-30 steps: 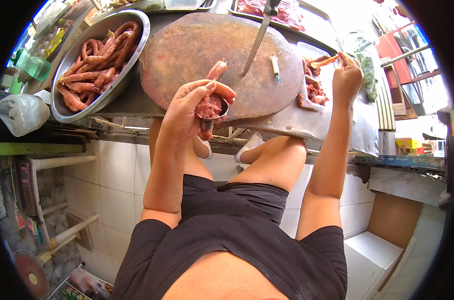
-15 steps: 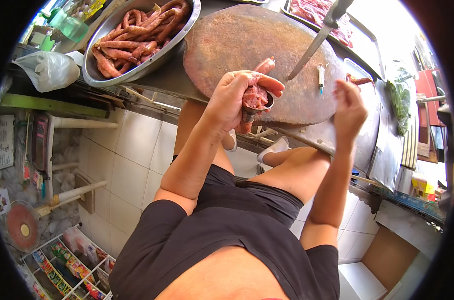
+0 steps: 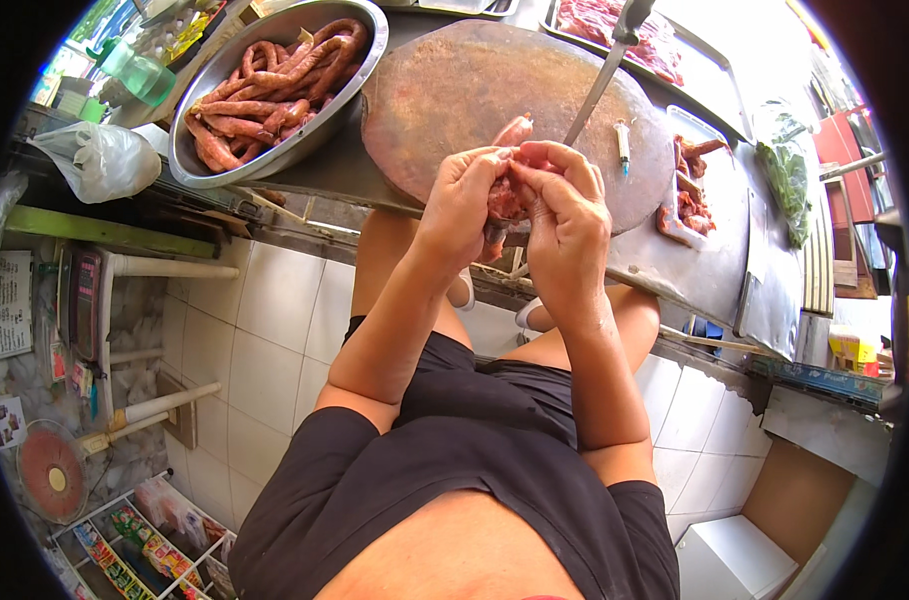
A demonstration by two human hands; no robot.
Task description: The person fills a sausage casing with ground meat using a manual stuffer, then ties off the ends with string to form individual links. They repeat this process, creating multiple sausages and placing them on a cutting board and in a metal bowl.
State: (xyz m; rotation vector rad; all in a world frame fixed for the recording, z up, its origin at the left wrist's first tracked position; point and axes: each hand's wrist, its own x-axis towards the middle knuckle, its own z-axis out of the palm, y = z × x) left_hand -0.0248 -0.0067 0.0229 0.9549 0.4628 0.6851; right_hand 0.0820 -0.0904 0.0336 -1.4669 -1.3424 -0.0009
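My left hand point(image 3: 461, 200) is wrapped round a small metal funnel point(image 3: 496, 230) with raw chopped meat point(image 3: 504, 200) in its mouth. A stuffed sausage end point(image 3: 514, 130) sticks out beyond the fingers, over the chopping block's near part. Below the funnel hangs a bit of pink casing point(image 3: 490, 253). My right hand point(image 3: 571, 205) is closed at the funnel's mouth, its thumb and fingers pinched on the meat against my left fingertips. Both hands partly hide the funnel and what they press.
The round wooden chopping block point(image 3: 429, 90) bears a syringe point(image 3: 623, 148) and an upright knife point(image 3: 602, 80). A metal basin point(image 3: 377, 62) of sausages stands at left. To the right lies a white tray point(image 3: 671, 225) of meat pieces; farther back, a tray of raw meat point(image 3: 624, 35).
My right hand has moved left, from beside the block's right edge to the funnel in my left hand. The white tray of meat pieces is now uncovered to view.
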